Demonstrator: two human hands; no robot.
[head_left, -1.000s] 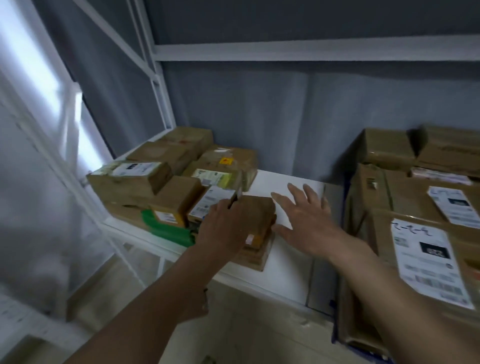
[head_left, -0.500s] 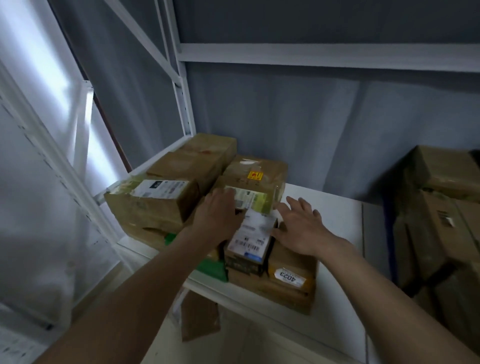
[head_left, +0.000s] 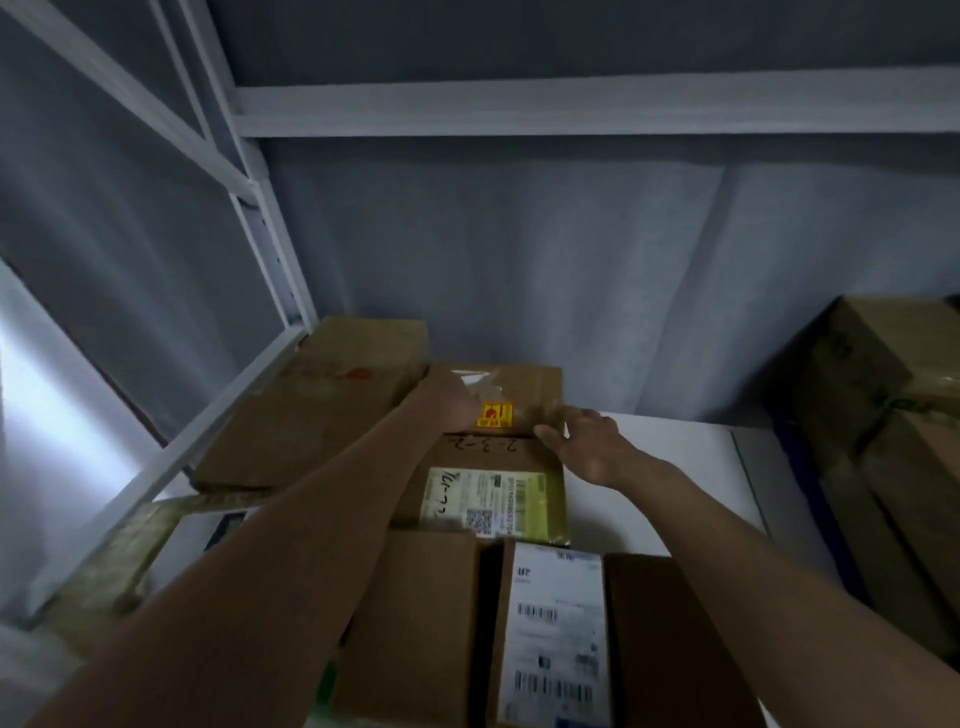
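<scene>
A cardboard box (head_left: 519, 384) with a yellow sticker on top and a greenish label on its front face stands at the back of the white shelf (head_left: 670, 483). My left hand (head_left: 449, 405) rests on the left part of the box top; its fingers are blurred. My right hand (head_left: 587, 441) touches the box's upper right corner with straight fingers. Neither hand curls round anything that I can see.
A long cardboard box (head_left: 322, 410) lies to the left, against the white rack frame (head_left: 275, 249). Three more boxes, one with a white barcode label (head_left: 556, 634), stand in front. A stack of boxes (head_left: 893, 415) fills the right. Grey cloth hangs behind.
The view has come closer and higher over the shelf. Both hands have moved from the front boxes back onto the yellow-sticker box.
</scene>
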